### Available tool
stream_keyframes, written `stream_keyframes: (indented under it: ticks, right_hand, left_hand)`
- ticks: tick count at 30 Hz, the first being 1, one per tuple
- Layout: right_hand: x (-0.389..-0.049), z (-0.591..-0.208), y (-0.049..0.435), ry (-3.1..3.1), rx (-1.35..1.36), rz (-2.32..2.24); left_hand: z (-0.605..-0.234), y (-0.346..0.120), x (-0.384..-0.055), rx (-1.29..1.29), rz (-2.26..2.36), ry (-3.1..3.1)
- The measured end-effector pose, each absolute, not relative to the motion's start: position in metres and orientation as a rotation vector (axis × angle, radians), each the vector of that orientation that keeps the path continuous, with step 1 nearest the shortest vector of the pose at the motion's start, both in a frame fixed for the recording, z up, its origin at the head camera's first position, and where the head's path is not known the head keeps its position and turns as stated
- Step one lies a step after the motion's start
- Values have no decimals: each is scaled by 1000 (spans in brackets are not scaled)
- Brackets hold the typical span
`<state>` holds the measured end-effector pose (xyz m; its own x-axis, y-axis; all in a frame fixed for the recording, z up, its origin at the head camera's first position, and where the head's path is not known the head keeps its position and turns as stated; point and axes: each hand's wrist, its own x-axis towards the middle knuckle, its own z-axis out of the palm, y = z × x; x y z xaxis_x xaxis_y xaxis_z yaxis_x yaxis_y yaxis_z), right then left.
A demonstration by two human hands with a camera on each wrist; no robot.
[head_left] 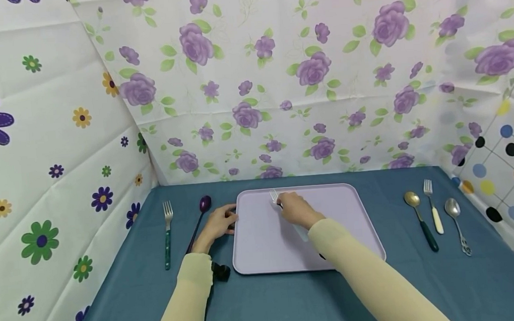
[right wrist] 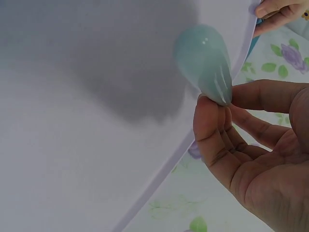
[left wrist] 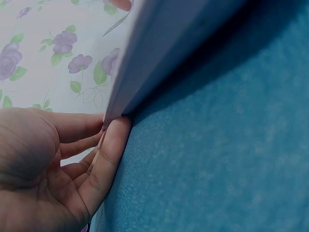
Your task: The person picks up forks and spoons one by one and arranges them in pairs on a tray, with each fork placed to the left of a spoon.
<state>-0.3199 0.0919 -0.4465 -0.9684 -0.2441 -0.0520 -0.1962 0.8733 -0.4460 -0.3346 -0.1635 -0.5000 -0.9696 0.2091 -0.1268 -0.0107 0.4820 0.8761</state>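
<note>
My right hand (head_left: 297,209) pinches a fork (head_left: 274,196) over the upper middle of a pale lilac tray (head_left: 263,249). The fork's tines stick out past the fingers toward the back of the tray. In the right wrist view its rounded, translucent pale green handle (right wrist: 205,60) shows, with thumb and fingertips closed on its narrow part; the tines are hidden there. At the tray's left edge, my left hand (head_left: 218,222) grips the rim between thumb and fingers. The left wrist view shows the tray's rim (left wrist: 126,92) between those fingertips.
Left of the tray lie a green-handled fork (head_left: 167,236) and a dark purple spoon (head_left: 204,204), partly behind the left arm. To the right are a gold spoon with green handle (head_left: 428,235), a white-handled fork (head_left: 436,220) and a silver spoon (head_left: 453,209). Flowered cloth walls enclose the blue table (head_left: 267,304).
</note>
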Motion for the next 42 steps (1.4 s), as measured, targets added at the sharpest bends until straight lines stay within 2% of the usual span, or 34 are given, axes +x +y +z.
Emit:
stream_keyframes:
  ticks: [42]
  right_hand:
    - [-317,-467,41,2869,-374,-840]
  left_hand:
    - [-501,-167,-333,199,1546,2481]
